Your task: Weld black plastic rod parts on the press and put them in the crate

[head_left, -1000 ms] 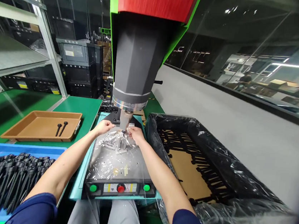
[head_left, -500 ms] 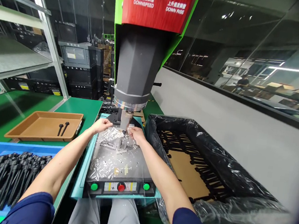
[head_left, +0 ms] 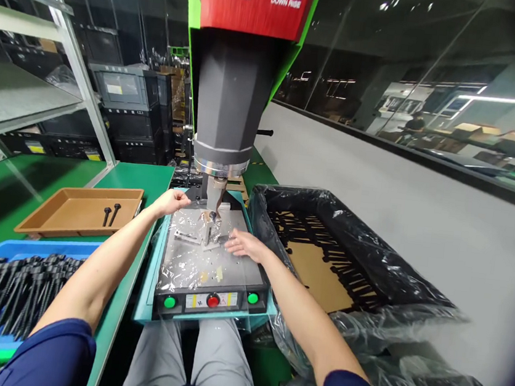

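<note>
A clear plastic film [head_left: 178, 271] lies wrinkled over the metal base plate [head_left: 239, 271] of a press machine. My left hand [head_left: 172, 202] pinches the film near its upper left edge, beside the tapered metal press head [head_left: 214, 195]. My right hand [head_left: 246, 245] hovers over the right part of the plate, fingers stretched out and apart, with nothing seen in them. Between the hands, under the press head, stands a small metal fixture [head_left: 207, 234]. Film is bunched around the press head's tip, so the contact there is hard to make out.
At left, a blue tray [head_left: 88, 250] holds many black strap-like parts [head_left: 18, 293], and a brown tray [head_left: 67, 228] holds two black pieces [head_left: 111, 214]. A plastic-lined bin [head_left: 313, 196] with black parts on cardboard stands at right. Green buttons [head_left: 170, 302] and a red button [head_left: 213, 301] line the machine's front.
My right hand has come away from the press head, down and to the right, and its fingers have opened. My left hand stays pinched at the film. The camera view has shifted slightly.
</note>
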Motion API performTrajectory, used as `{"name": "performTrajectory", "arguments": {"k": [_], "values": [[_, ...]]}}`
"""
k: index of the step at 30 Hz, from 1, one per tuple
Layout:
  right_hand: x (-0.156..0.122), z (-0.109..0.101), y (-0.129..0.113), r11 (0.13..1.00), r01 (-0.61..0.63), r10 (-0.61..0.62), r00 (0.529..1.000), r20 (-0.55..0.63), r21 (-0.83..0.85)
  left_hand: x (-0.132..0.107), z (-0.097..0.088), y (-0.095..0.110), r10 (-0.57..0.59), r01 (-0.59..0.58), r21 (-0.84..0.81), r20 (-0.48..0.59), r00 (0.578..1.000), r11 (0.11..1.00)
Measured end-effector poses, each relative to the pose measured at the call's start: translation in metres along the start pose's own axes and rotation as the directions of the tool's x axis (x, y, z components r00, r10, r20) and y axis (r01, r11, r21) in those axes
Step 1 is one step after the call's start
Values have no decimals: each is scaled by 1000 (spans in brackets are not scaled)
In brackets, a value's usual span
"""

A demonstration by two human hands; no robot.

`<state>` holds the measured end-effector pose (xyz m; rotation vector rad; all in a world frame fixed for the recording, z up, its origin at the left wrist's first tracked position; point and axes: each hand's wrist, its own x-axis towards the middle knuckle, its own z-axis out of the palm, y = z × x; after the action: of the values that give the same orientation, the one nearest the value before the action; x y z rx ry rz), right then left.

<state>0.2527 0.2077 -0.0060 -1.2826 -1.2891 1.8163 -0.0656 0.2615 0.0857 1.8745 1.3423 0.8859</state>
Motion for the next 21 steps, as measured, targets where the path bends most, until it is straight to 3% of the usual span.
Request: {"name": "performTrajectory", "arguments": {"k": [5,9,13,18,20,21], "values": [[-45,12,63,992,6,-9,1000,-26,-122,-8,-5,9,29,-28,18,-31,999,999],[-74,20,76,990,91,-95,995,-27,-110,-32,-19,16,30,-28,44,-49,998,999],[-88,4,28,966,129,-121,991,48,-224,-74,-39,22,-31,31,10,-47,998,999],[-58,-26,-80,847,197,-175,980,91,-494,-123,-49,15,-164,163,-50,-27,986,985],[-35,-30,-117,719,171,-172,983,66,-674,-139,-42,11,-231,225,-143,-26,973,964],[-22,-29,-132,604,128,-154,987,42,-787,-146,-35,9,-272,260,-201,-34,962,944]]}}
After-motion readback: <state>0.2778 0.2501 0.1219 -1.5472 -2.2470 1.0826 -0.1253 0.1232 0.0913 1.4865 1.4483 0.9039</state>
